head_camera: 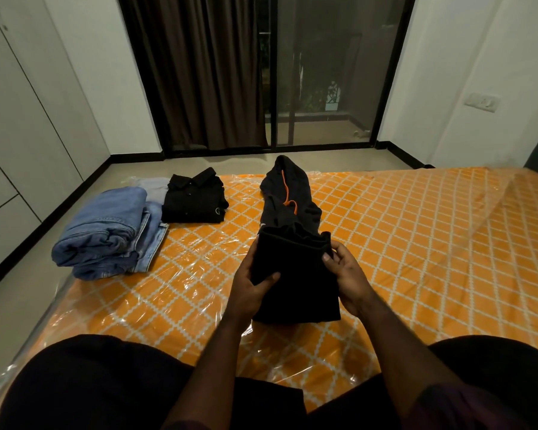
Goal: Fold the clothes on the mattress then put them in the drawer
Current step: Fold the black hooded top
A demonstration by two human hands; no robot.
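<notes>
Over the middle of the orange mattress (416, 243), the left hand (250, 288) grips the left edge of a black garment (292, 274), thumb curled across its front, while the right hand (347, 274) pinches its right edge. The garment, possibly a hoodie, trails toward the mattress's far edge. At the mattress's far-left corner lie 2 folded items: blue jeans (106, 234) and a black shirt (196, 198).
</notes>
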